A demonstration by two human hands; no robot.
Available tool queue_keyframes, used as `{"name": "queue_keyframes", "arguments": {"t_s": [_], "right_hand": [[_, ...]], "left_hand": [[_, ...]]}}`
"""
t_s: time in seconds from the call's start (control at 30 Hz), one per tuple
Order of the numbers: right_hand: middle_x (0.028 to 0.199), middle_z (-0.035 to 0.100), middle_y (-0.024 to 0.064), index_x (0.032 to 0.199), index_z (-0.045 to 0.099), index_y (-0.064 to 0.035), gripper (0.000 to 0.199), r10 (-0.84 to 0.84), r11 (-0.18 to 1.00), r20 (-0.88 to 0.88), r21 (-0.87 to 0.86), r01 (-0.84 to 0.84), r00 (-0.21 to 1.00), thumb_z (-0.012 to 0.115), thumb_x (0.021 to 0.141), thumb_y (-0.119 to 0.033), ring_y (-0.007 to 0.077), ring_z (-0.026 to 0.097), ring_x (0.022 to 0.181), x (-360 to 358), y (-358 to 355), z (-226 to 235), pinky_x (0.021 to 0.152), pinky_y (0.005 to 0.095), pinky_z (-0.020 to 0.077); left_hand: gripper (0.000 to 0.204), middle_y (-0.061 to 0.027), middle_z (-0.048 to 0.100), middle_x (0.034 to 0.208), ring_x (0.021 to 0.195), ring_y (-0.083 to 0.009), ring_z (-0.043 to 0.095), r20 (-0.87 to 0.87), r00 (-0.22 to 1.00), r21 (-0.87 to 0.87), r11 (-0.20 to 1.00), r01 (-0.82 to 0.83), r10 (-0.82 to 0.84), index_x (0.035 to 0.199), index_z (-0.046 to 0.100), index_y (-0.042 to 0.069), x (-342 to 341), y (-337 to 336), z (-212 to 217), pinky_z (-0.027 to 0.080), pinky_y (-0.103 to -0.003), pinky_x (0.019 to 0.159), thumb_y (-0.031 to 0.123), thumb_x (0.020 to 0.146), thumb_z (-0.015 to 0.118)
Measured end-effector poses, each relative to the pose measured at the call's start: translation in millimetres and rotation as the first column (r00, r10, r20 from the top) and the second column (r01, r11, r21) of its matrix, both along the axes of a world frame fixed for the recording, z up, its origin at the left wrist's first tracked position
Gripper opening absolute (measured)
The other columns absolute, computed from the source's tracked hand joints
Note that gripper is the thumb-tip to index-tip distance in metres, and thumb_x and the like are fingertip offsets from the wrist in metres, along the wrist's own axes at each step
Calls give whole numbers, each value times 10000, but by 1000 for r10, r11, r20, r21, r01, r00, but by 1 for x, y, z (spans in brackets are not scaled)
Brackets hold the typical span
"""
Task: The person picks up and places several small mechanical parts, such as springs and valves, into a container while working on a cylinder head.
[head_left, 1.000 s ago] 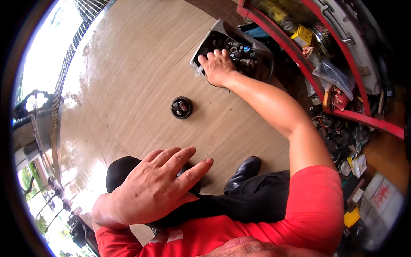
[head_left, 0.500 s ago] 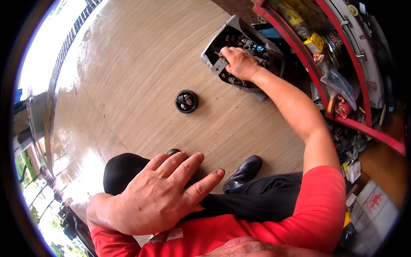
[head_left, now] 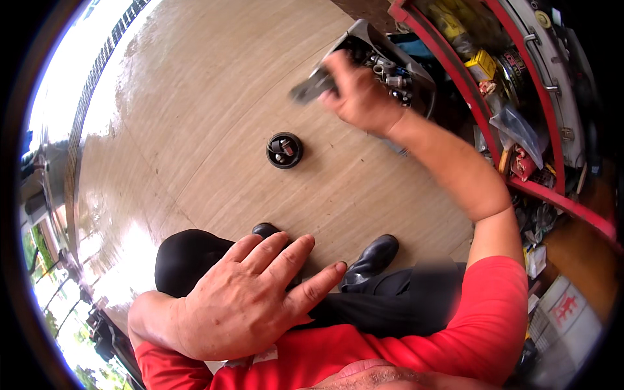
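Note:
My right hand (head_left: 364, 97) is raised over the left side of a grey bin (head_left: 421, 73) full of metal parts. Pinched between its thumb and fingers is a flat dark metal plate (head_left: 312, 88), smeared by motion, that sticks out to the left over the bin's edge. My left hand (head_left: 250, 292) hangs over my lap, palm down with fingers spread, touching no part. On the floor between the bin and my boots stands a small round black dish (head_left: 285, 150) with a few small metal pieces in it.
A red-framed shelf (head_left: 455, 78) at the right holds bags, a yellow box (head_left: 481, 65) and loose packets. Tiled floor (head_left: 195, 117) spreads to the left toward a bright opening. A black boot (head_left: 372, 260) stands below the dish. A white box (head_left: 567, 305) sits at the lower right.
My right hand has lifted the metal plate up and leftward out of the bin, uncovering parts inside. My left hand has barely moved.

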State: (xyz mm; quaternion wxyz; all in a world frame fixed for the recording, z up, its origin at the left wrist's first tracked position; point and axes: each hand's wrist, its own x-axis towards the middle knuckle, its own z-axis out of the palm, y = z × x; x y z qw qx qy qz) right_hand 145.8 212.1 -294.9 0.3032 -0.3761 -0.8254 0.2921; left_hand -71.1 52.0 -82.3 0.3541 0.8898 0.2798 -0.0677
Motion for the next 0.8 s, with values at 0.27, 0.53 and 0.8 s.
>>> {"name": "queue_keyframes", "arguments": {"t_s": [0.27,0.53,0.8], "right_hand": [[947,647,273,1125,397,-7,394,32,800,270,-584,137,962,621,853,-184,429,651,900,-47,-98,-107,791,493,519],[1133,578,223,1151,432,-48,404,59,898,391,-423,122,919,641,837,-194,390,588,1052,-26,-127,-137,896,470,491],[852,579,155,848,580,-26,98,-13,966,182,257,-34,983,567,840,-123,331,587,837,-8,-44,-68,786,441,491]], "left_hand": [[553,-243,539,1287,1164,-385,556,-4,1000,-51,999,6,-6,1461,439,138,4,-2,3,441,-458,983,263,928,516],[553,-243,536,1292,1156,-380,557,-18,1000,-42,999,25,-26,1471,430,144,5,0,2,444,-452,975,248,933,500],[711,-217,520,1304,1180,-387,547,-20,999,-47,998,31,-32,1388,507,102,1,2,-2,477,-473,952,342,761,743]]}}
